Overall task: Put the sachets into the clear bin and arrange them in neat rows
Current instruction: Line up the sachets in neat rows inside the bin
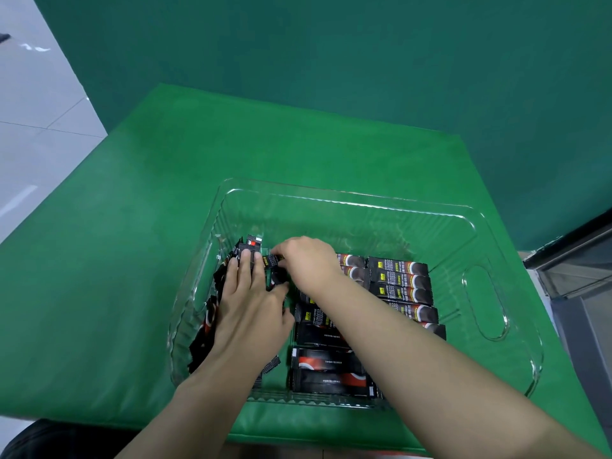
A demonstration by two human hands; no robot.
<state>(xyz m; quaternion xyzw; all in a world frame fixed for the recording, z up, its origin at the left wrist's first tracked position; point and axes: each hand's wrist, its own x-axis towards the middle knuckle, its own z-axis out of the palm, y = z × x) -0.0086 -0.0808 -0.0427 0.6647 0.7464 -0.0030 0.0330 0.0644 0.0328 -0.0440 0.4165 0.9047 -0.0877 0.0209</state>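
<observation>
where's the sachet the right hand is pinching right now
In the head view the pinched sachet sits inside the clear bin, toward its left side, between the right hand and the left hand's fingertips.

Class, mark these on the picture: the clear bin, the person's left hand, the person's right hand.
clear bin [485, 303]: head view, right wall by the handle cutout.
left hand [248, 303]: head view, back of the hand.
right hand [308, 260]: head view, back of the hand.
</observation>
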